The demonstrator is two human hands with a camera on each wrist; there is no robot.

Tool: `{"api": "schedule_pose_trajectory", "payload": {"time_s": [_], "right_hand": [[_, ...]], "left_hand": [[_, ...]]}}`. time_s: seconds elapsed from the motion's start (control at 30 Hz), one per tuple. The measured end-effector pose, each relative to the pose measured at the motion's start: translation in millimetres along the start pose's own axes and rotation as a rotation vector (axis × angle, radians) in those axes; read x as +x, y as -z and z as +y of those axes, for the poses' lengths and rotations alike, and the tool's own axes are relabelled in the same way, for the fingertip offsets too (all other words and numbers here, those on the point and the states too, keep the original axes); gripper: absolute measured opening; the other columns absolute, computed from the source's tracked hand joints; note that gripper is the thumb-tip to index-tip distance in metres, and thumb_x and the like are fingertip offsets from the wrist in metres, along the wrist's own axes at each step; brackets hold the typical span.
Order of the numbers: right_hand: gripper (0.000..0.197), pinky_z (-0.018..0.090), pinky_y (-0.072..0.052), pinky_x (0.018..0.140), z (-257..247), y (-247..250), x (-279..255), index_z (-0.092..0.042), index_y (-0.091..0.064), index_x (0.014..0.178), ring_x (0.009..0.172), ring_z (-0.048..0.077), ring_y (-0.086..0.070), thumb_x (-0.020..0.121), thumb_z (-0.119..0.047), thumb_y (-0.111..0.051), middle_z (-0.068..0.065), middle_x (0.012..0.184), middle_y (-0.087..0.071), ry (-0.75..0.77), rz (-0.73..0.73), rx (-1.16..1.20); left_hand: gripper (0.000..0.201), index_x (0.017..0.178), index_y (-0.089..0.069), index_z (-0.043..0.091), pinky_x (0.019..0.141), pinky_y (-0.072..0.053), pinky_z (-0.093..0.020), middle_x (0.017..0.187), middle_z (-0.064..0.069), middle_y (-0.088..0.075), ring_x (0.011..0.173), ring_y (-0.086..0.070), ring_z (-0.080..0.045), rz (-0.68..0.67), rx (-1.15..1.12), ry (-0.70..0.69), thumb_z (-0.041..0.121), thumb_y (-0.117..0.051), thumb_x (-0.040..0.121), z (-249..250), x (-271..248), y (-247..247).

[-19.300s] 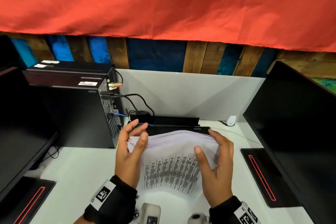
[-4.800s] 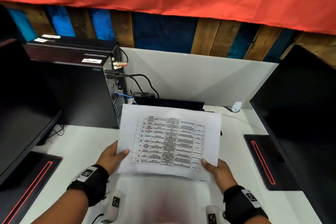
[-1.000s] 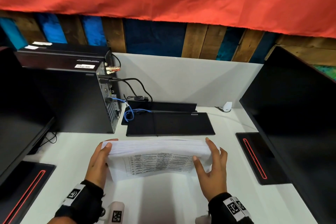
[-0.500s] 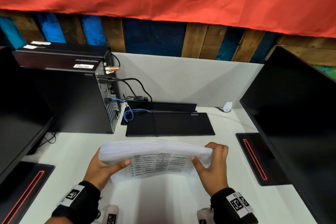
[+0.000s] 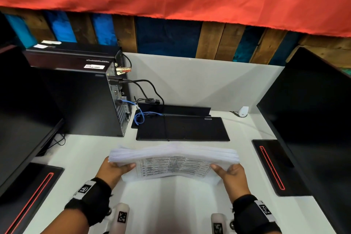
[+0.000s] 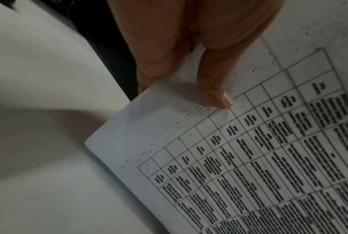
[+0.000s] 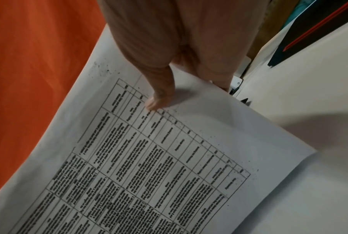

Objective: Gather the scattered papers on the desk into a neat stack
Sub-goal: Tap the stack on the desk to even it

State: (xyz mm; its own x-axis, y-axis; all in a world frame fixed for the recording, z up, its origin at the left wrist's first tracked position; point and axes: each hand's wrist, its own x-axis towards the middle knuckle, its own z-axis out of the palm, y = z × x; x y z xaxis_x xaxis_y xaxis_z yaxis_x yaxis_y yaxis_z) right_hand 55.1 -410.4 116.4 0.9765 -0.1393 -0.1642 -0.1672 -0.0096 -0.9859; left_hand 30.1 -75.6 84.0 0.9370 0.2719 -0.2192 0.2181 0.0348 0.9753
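One stack of papers (image 5: 173, 155) held above the tabletop (image 5: 79, 157); two hands: left hand (image 5: 114, 170) and right hand (image 5: 232, 175) each pinch an end, thumbs on top.

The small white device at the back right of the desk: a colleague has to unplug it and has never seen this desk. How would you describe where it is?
Start at the white divider panel behind the desk. Follow its foot rightward to the big dark monitor. The small white device sits there with a thin cable; it is the only white item among black gear.
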Motion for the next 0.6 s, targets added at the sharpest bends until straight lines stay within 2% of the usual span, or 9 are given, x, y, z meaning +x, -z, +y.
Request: {"api": "schedule_pose_trajectory", "payload": {"time_s": [0.03, 0.07, 0.17, 0.23, 0.27, 0.33, 0.4, 0.5, 0.6], "right_hand": [[0.029, 0.01, -0.053, 0.065, -3, 1, -2, -0.01, -0.064, 0.089, 0.084, 0.016, -0.073, 0.067, 0.003, -0.078, -0.006, 0.075, -0.076, 0.011, -0.012, -0.008], [0.039, 0.011, -0.054, 0.066, -5, 3, -1, -0.013, -0.065, 0.093, 0.087, 0.016, -0.072, 0.062, 0.002, -0.081, -0.007, 0.081, -0.076, 0.024, -0.027, -0.035], [0.04, 0.006, -0.049, 0.066, -32, 9, -2, -0.018, -0.066, 0.087, 0.076, 0.004, -0.065, 0.06, 0.006, -0.084, -0.005, 0.082, -0.071, 0.124, -0.037, -0.246], [0.033, 0.004, -0.045, 0.071, -57, 9, -3, -0.023, -0.069, 0.085, 0.08, 0.0, -0.063, 0.063, -0.003, -0.084, -0.009, 0.086, -0.07, 0.237, -0.072, -0.511], [0.028, 0.006, -0.046, 0.075, -69, 5, -3, -0.026, -0.07, 0.086, 0.081, 0.001, -0.063, 0.066, -0.011, -0.084, -0.011, 0.088, -0.07, 0.335, -0.102, -0.736], [0.023, 0.022, -0.049, 0.082, -87, -11, -5, -0.03, -0.069, 0.096, 0.087, 0.008, -0.064, 0.075, -0.025, -0.076, -0.012, 0.096, -0.07, 0.502, -0.233, -1.142], [0.026, 0.03, -0.047, 0.088, -93, -36, -9, -0.03, -0.065, 0.109, 0.1, 0.016, -0.063, 0.083, -0.031, -0.065, -0.009, 0.108, -0.067, 0.536, -0.344, -1.299], [0.023, 0.034, -0.045, 0.082, -88, -76, -17, -0.023, -0.06, 0.111, 0.105, 0.024, -0.061, 0.089, -0.025, -0.054, 0.0, 0.111, -0.066, 0.572, -0.415, -1.344], [0.026, 0.032, -0.035, 0.066, -85, -102, -20, -0.015, -0.059, 0.099, 0.093, 0.033, -0.063, 0.079, 0.0, -0.05, 0.008, 0.097, -0.069, 0.555, -0.423, -1.436]], "left_hand": [[0.034, 0.088, -0.067, 0.013, 0.063, -0.053, -0.008, 0.07, 0.012, -0.076, 0.075, -0.069, -0.004, -0.01, 0.0, 0.001, -0.017, -0.068, 0.072, -1, 1, 0], [0.035, 0.089, -0.067, 0.014, 0.065, -0.054, -0.008, 0.072, 0.012, -0.076, 0.078, -0.068, -0.005, -0.015, 0.006, 0.006, -0.017, -0.068, 0.072, -2, 1, 0], [0.037, 0.09, -0.066, 0.018, 0.07, -0.054, -0.014, 0.076, 0.014, -0.076, 0.079, -0.068, 0.0, -0.012, 0.004, 0.025, -0.015, -0.068, 0.073, -7, 3, 2], [0.036, 0.091, -0.066, 0.019, 0.073, -0.054, -0.016, 0.078, 0.014, -0.077, 0.081, -0.068, -0.002, -0.004, -0.004, 0.038, -0.014, -0.068, 0.074, -9, 4, 2], [0.036, 0.091, -0.067, 0.019, 0.075, -0.053, -0.017, 0.078, 0.013, -0.077, 0.081, -0.069, -0.003, -0.004, -0.013, 0.046, -0.013, -0.068, 0.074, -8, 3, 1], [0.035, 0.091, -0.067, 0.019, 0.08, -0.051, -0.025, 0.077, 0.012, -0.077, 0.079, -0.07, -0.004, 0.0, -0.03, 0.054, -0.012, -0.068, 0.075, -8, 3, 1], [0.035, 0.092, -0.068, 0.018, 0.088, -0.048, -0.033, 0.077, 0.01, -0.077, 0.085, -0.069, -0.012, 0.001, -0.023, 0.049, -0.013, -0.067, 0.075, -8, 3, 0], [0.036, 0.092, -0.068, 0.019, 0.094, -0.046, -0.037, 0.079, 0.011, -0.076, 0.093, -0.066, -0.02, -0.002, 0.001, 0.042, -0.012, -0.068, 0.076, -8, 3, 1], [0.033, 0.091, -0.069, 0.02, 0.097, -0.046, -0.042, 0.08, 0.009, -0.076, 0.098, -0.065, -0.028, 0.012, 0.033, 0.039, -0.009, -0.07, 0.075, -11, 6, 4]]}}
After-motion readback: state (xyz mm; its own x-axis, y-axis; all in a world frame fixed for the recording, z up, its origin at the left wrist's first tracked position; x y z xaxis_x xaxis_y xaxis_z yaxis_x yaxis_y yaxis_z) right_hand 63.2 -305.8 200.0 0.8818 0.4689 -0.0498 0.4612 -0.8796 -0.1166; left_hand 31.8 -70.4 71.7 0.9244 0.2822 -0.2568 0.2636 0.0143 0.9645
